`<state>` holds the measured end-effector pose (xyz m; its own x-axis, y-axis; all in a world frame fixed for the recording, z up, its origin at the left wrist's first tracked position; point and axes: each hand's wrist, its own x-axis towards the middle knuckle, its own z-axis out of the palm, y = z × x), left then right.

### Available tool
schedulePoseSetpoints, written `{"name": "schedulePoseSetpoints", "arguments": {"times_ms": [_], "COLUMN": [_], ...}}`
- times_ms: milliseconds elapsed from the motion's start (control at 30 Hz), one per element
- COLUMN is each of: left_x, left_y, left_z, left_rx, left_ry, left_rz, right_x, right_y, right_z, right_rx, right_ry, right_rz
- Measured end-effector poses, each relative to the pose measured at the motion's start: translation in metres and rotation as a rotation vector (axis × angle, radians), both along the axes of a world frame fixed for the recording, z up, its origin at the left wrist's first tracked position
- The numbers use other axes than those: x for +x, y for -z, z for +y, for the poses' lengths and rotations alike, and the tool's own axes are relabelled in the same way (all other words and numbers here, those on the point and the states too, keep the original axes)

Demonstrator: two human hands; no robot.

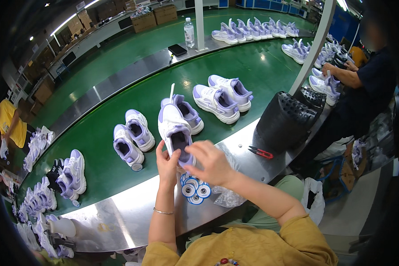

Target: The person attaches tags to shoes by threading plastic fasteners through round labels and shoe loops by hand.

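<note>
Both hands are working on a white-and-lilac shoe (176,133) at the near edge of the green belt (252,71): the left hand (167,165) is gripping its heel side, while the right hand (212,163) is pinching the collar. The step looks like finishing the shoe's opening, and the next move likely calls for steady fingers and one of the round reels (195,188) lying just below.

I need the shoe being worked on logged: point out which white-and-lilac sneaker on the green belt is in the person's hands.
The white-and-lilac sneaker at the belt's near edge, heel toward the person, gripped by the left hand and right hand. The other sneakers stand untouched.
</note>
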<state>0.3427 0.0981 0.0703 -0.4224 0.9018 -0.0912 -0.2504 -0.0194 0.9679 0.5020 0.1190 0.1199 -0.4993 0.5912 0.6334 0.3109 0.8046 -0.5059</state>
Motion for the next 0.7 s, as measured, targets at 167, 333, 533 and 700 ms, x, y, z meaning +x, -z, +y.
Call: {"name": "schedulePoseSetpoints", "arguments": {"times_ms": [167, 333, 533, 700], "left_x": [0.03, 0.043, 0.058, 0.065], "left_y": [-0.003, 0.01, -0.001, -0.003], "left_z": [-0.008, -0.013, -0.013, -0.015], "left_rx": [0.032, 0.048, 0.011, -0.027], "left_ry": [0.05, 0.044, 0.049, 0.084], "left_rz": [0.121, 0.242, 0.161, -0.023], "right_x": [0.014, 0.019, 0.045, 0.06], "right_y": [-0.011, -0.011, -0.023, -0.011], "right_z": [0.023, 0.018, 0.022, 0.023], "right_rx": [0.201, 0.232, 0.106, 0.199], "right_ry": [0.256, 0.273, 0.125, 0.066], "right_rz": [0.081, -0.179, -0.115, -0.168]}}
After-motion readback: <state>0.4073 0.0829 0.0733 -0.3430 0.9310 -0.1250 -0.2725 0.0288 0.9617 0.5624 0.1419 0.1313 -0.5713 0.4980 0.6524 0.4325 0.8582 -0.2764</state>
